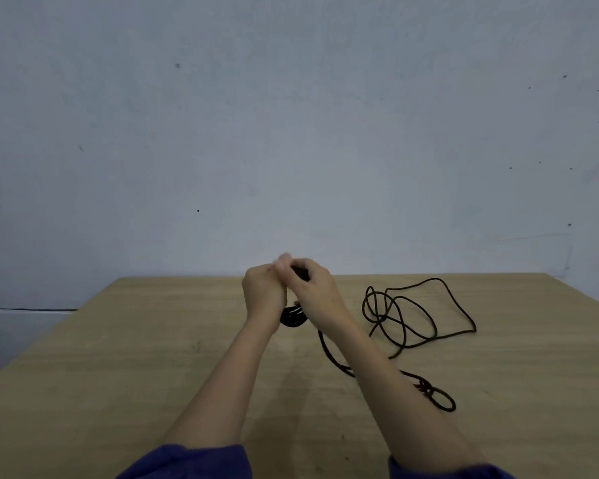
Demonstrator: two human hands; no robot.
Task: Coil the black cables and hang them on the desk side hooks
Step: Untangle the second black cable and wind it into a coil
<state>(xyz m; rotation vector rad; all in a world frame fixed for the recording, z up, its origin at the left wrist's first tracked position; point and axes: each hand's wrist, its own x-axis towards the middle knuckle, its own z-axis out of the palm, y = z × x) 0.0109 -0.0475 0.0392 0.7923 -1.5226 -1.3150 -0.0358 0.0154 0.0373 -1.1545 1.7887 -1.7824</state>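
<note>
Wooden table (146,357) across the frame, loose cable (382,316) sprawled toward its far right corner. Mid-table near the far edge, left hand (263,293) and right hand (313,288) close together — fingers (310,267) curled round the black coil (293,319). Its tail (426,388) trails toward the near right — right hand's side.

Black cable (291,321), pale wood-grain desk (153,340), dark blue sleeves (187,461), speckled grey-blue wall (291,133).
</note>
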